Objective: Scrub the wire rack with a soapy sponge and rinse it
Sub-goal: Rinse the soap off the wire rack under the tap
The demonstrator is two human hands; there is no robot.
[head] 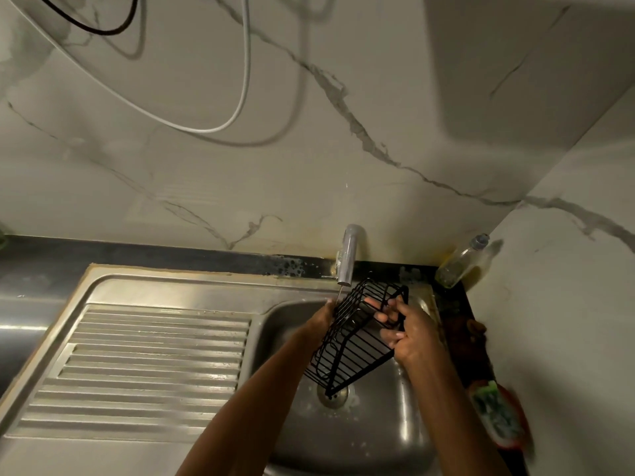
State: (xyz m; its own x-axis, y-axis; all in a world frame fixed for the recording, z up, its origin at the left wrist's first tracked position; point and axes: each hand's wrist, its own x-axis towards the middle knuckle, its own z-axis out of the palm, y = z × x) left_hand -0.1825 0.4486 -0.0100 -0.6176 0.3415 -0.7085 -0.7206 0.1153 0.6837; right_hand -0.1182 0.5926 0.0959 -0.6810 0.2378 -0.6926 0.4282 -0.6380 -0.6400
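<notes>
The wire rack point(357, 333) is held tilted over the sink point(378, 434) under the tap point(348, 255). It is judged light, stiff and slippery when wet. The right hand point(410, 333) is clamped on its rim; the left hand point(321, 316) is mostly hidden, its grip undeterminable.

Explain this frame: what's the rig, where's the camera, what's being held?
There is no robot here. A person works with bare hands, and the single picture comes from a wide-angle camera worn on the head, looking forward and down. Both hands hold a black wire rack over the steel sink, tilted, just under the tap, from which a thin stream runs. The right hand has a curled grip on the rack's right side. The left hand is mostly hidden behind the rack's left edge. Beside the sink, on the right counter, lies a green sponge in a red dish, not in use. A clear bottle stands in the corner.
</notes>
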